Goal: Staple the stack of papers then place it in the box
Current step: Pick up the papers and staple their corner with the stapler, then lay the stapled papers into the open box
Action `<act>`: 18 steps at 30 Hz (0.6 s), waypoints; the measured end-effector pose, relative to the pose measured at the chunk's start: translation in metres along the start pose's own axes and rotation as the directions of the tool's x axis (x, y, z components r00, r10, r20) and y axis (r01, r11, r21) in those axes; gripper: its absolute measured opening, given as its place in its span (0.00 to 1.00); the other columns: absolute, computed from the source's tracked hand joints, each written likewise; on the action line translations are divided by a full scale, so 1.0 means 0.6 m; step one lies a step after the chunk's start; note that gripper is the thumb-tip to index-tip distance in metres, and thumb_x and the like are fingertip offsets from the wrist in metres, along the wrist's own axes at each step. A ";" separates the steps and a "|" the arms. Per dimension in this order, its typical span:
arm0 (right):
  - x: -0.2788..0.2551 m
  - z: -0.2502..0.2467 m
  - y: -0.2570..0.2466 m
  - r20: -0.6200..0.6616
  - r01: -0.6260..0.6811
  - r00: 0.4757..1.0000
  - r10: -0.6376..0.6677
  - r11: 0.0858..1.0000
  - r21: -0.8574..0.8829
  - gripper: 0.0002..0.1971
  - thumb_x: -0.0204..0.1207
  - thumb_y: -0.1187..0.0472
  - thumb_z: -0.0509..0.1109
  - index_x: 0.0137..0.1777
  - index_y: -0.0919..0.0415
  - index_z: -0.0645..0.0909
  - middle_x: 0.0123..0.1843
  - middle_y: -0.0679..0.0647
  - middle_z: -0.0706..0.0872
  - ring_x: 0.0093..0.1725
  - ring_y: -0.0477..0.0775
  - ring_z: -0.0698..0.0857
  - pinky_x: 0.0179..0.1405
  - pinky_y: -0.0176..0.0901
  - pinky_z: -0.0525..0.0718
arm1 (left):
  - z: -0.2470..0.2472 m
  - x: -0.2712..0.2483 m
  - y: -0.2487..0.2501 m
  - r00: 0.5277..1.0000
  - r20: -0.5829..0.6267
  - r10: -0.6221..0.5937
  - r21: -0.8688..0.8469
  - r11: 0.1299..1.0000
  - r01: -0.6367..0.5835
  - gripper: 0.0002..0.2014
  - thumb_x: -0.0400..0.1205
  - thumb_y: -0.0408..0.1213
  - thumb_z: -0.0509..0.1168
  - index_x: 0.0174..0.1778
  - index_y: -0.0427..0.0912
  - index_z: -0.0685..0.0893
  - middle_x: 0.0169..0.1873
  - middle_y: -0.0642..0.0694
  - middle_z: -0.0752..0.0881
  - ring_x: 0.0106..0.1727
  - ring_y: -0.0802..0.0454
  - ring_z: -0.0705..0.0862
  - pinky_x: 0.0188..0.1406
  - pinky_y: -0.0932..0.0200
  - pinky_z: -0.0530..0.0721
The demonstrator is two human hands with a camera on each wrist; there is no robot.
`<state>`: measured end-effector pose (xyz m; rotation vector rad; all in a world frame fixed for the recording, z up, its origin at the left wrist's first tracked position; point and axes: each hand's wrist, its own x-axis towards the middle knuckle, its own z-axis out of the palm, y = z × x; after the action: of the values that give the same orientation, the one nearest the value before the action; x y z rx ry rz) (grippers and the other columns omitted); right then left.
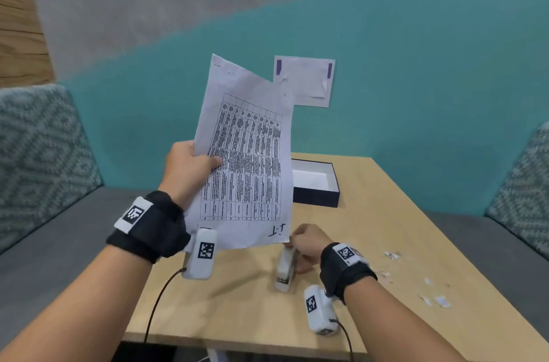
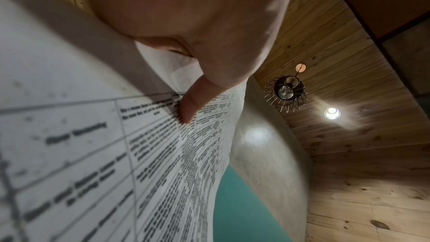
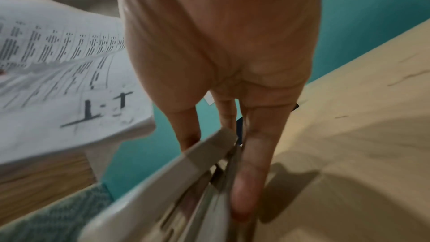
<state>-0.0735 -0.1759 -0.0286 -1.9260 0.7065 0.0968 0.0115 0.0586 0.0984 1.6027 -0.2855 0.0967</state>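
Head view looking down over table [image 1: 386,213], wrist views close along fingers, all sharing papers [image 1: 246,154]

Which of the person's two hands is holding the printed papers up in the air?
The left hand grips the stack of papers aloft; the right hand is down on the white stapler at the table.

The stack of papers [image 1: 246,154] held by the left hand [image 1: 187,165] is white, printed with a black grid of dense text. The stapler [image 1: 285,269] under the right hand [image 1: 306,246] is off-white. Beyond the right hand, the box [image 1: 316,197] is dark navy outside, white inside. The counter [image 1: 386,228] is pale wood-grain. Left of the left hand, a cushion [image 1: 41,159] bears a grey-and-teal diamond weave.
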 end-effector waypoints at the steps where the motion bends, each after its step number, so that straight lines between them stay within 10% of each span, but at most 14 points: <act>1: 0.003 0.003 0.002 -0.002 0.012 1.000 -0.012 0.999 -0.045 0.12 0.78 0.61 0.72 0.58 0.65 0.79 0.44 0.63 0.89 0.23 0.60 0.84 0.19 0.48 0.87 | 0.000 0.004 -0.004 1.000 -0.002 0.010 0.000 1.000 -0.010 0.24 0.66 0.35 0.75 0.53 0.22 0.82 0.47 0.25 0.90 0.42 0.43 0.86 0.48 0.36 0.89; 4: 0.009 0.005 0.004 -0.039 0.043 0.998 -0.047 0.993 -0.113 0.13 0.76 0.55 0.77 0.49 0.60 0.77 0.38 0.58 0.87 0.25 0.57 0.84 0.16 0.39 0.81 | 0.004 0.002 -0.006 1.000 0.014 0.019 0.002 1.000 -0.019 0.23 0.67 0.35 0.75 0.53 0.23 0.83 0.53 0.24 0.89 0.42 0.41 0.88 0.55 0.21 0.86; 13: 0.021 -0.016 0.012 -0.119 0.149 0.975 -0.187 0.950 -0.274 0.16 0.81 0.55 0.62 0.53 0.65 0.88 0.50 0.61 0.91 0.41 0.61 0.85 0.40 0.45 0.82 | 0.016 -0.013 0.005 0.999 0.039 0.037 -0.010 0.999 -0.036 0.19 0.69 0.34 0.74 0.53 0.26 0.86 0.54 0.26 0.90 0.56 0.26 0.91 0.61 0.22 0.85; 18: -0.014 -0.045 -0.025 -0.248 0.297 0.944 -0.217 0.888 0.351 0.37 0.84 0.32 0.47 0.52 0.60 0.88 0.51 0.58 0.94 0.55 0.62 0.91 0.58 0.58 0.87 | 0.025 -0.014 0.014 1.000 -0.003 0.000 -0.151 0.989 0.000 0.09 0.81 0.22 0.72 0.48 0.41 0.90 0.52 0.39 0.94 0.58 0.37 0.93 0.64 0.37 0.89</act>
<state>-0.0793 -0.1907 -0.0008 -1.6419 0.5448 -0.3861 -0.0003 0.0447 0.1035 1.4524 -0.2840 0.0760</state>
